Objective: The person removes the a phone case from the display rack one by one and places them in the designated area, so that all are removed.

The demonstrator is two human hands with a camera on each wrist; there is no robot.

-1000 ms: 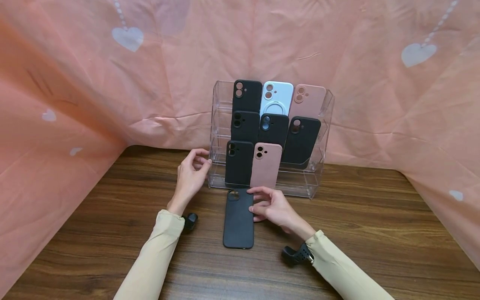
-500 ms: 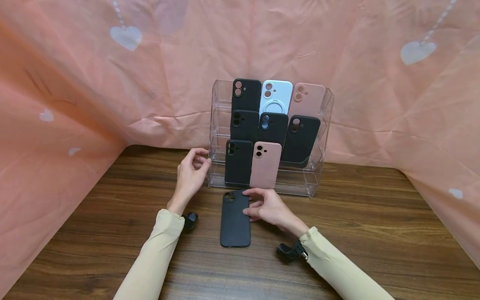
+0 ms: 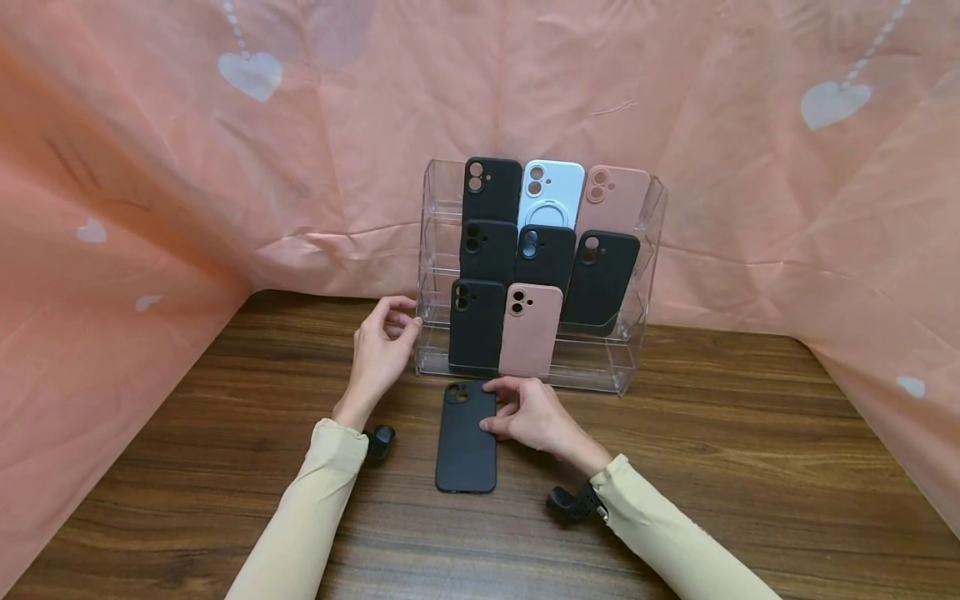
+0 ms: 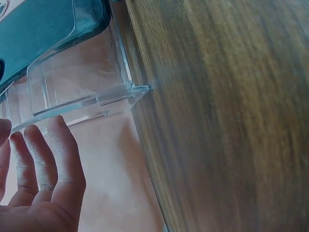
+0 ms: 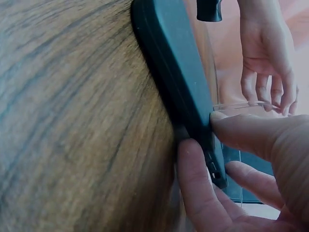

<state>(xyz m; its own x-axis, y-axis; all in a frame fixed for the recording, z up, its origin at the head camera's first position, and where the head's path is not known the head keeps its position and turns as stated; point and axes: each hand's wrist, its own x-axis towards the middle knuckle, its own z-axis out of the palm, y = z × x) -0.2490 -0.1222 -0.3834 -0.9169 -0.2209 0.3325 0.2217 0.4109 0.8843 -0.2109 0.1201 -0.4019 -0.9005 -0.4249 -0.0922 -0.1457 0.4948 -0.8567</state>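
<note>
A black phone case (image 3: 466,437) is at the table's middle, camera cutout at its far left corner. My right hand (image 3: 536,414) pinches the upper right side of this case. In the right wrist view the thumb (image 5: 241,133) presses the back of the case while a finger (image 5: 193,169) is at its underside, close over the wood. Behind it stands a clear tiered display stand (image 3: 588,377) holding several phone cases. My left hand (image 3: 382,342) has its relaxed fingertips against the stand's left side panel, as the left wrist view shows with the fingers (image 4: 65,145) right at the plastic edge.
The stand's front tier bears another black case (image 3: 477,325) and a pink case (image 3: 531,332). Black cases, a white case (image 3: 552,187) with a ring and a second pink case (image 3: 617,200) fill the tiers above. Pink curtain (image 3: 360,167) hangs behind the wooden table (image 3: 735,433).
My right hand has shifted the black phone case slightly left along the table, with a little more gap to the stand's front. The left hand keeps its place at the stand's side.
</note>
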